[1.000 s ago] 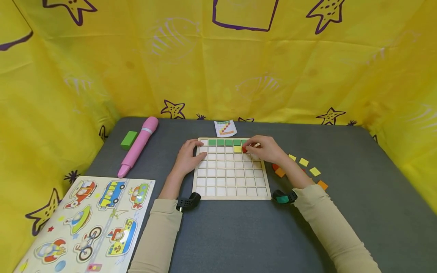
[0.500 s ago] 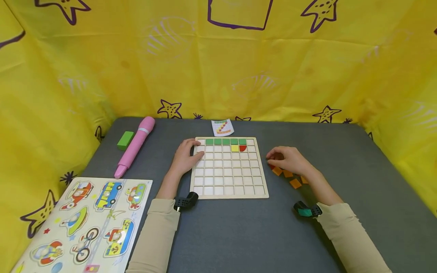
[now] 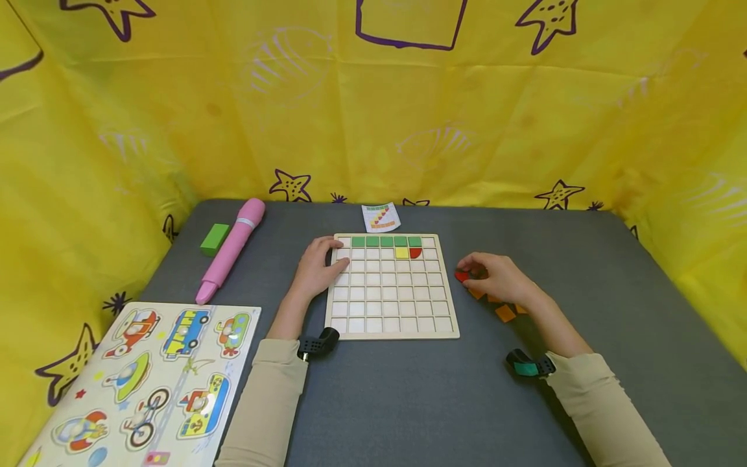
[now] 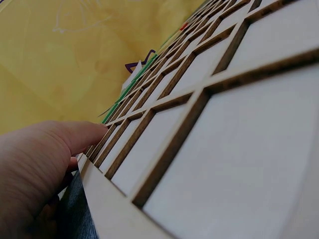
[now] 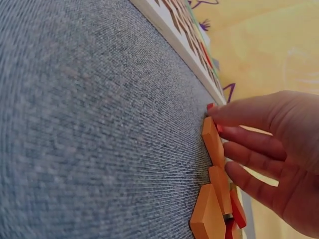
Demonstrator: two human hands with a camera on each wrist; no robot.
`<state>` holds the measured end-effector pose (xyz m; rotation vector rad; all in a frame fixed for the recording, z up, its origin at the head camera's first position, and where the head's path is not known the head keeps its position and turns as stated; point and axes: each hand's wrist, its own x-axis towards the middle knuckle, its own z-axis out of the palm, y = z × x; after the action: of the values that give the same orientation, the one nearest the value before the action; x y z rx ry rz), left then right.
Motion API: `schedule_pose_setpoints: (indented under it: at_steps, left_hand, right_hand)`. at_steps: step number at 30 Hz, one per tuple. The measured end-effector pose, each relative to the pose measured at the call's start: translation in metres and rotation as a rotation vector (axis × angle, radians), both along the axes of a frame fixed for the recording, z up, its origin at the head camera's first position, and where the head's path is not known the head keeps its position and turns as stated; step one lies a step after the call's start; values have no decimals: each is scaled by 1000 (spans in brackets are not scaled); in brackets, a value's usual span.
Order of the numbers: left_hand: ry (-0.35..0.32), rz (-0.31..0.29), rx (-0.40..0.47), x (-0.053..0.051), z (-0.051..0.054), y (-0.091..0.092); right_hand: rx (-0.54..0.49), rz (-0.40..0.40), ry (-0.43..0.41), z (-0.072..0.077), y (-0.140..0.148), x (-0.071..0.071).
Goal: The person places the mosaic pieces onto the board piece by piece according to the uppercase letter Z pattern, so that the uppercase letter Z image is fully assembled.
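My left hand [image 3: 315, 271] rests at the upper left edge of a wooden grid board [image 3: 391, 329], thumb and index fingertip touching its top; the left wrist view shows a digit [image 4: 87, 134] over the board's rim [image 4: 112, 211]. The board's top row holds several green squares [image 3: 387, 242]. Below them, a yellow square [image 3: 401, 253] lies beside a red rounded piece [image 3: 415, 253]. To the board's right, my right hand [image 3: 498, 279] pinches another red piece [image 3: 462, 276] between thumb and finger. Orange pieces [image 3: 505, 314] lie under and beside that hand, as in the right wrist view [image 5: 208, 216].
A small pattern card [image 3: 380, 219] lies behind the board. At the left are a pink microphone [image 3: 230, 253], a green block [image 3: 215, 239] and a large picture puzzle [image 3: 192, 370]. Yellow patterned cloth [image 3: 350, 117] hangs around the table [image 3: 408, 402].
My right hand has left the red piece on the grid, moved right to the loose pieces, and taken hold of another red one. The left hand keeps its place on the board.
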<state>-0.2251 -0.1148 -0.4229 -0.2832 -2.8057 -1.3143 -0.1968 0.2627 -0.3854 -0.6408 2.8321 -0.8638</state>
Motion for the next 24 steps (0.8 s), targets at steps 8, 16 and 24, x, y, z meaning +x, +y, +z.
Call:
schedule_pose_setpoints:
  at_steps: [8, 16, 24]
  left_hand:
    - [0, -1, 1, 0, -1, 0]
    - [1, 3, 1, 0, 0, -1]
    - [3, -11, 4, 1, 0, -1]
  right_hand:
    - [-13, 1, 37, 0, -6, -4]
    - [-102, 79, 44, 4, -39, -18]
    - [-126, 224, 55, 1, -77, -34]
